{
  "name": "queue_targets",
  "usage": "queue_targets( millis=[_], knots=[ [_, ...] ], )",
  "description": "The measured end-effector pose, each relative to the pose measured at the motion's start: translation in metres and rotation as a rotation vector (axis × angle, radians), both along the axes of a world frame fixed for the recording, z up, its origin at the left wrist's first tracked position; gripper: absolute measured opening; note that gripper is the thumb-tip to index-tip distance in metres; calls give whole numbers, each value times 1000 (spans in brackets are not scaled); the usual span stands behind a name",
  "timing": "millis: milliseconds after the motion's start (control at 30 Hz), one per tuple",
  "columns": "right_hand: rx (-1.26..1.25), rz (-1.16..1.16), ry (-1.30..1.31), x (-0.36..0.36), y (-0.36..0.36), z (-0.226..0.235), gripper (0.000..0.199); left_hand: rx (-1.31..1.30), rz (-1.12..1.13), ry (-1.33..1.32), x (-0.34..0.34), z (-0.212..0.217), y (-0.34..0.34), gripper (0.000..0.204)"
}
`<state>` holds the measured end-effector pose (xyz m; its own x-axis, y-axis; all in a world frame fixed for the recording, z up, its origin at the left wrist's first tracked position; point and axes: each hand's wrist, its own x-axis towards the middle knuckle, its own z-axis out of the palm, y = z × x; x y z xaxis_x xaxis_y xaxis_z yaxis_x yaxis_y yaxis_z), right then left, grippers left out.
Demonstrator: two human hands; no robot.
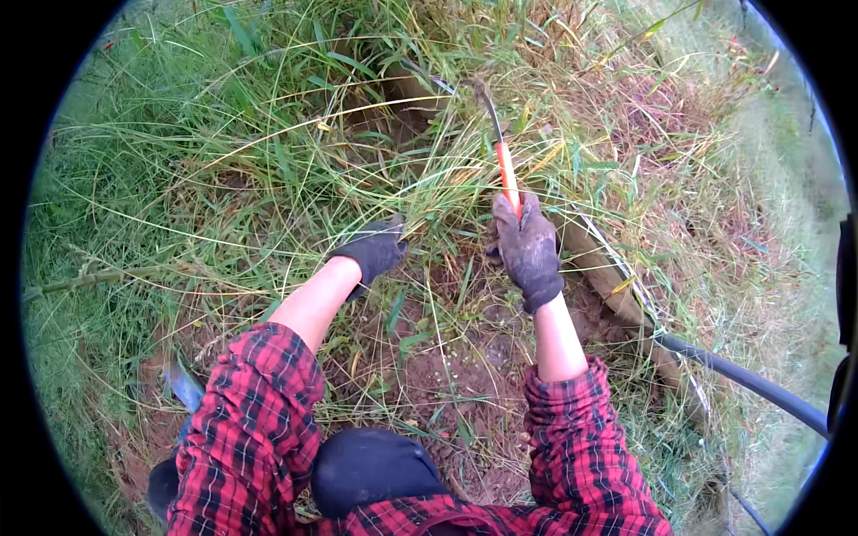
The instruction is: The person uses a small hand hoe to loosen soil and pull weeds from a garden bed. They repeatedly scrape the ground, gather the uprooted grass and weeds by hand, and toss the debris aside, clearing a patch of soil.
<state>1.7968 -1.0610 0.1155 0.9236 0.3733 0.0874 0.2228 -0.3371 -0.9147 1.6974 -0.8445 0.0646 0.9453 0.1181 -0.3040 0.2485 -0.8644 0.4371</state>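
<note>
My right hand (525,243), in a dark, soil-stained glove, is closed round the orange handle (507,174) of a sickle. Its thin, dark metal (491,114) reaches forward and bends among the grass, where part of it is hidden. To the left, my gloved left hand (375,248) is closed on a bunch of long green grass (433,192). The stems fan out from that fist toward the sickle. Both hands are over a patch of reddish soil (456,375) with short weeds.
A brown log-like edging (608,277) runs along the right, with a black hose (751,382) beyond its near end. Another brown rounded piece (413,94) shows among the far grass. My dark-clad knee (371,469) is at the bottom. Tall grass (116,196) stands on the left.
</note>
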Motion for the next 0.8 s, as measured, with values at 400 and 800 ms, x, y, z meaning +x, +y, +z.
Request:
queue_targets(
  millis=[400, 800],
  knots=[
    [-363, 84, 27, 107, 145, 60, 39, 284, -17, -110, -20, 16, -12, 37],
    [-1024, 583, -300, -28, 46, 3, 41, 931, -261, -768, -1, 10, 3, 56]
  ],
)
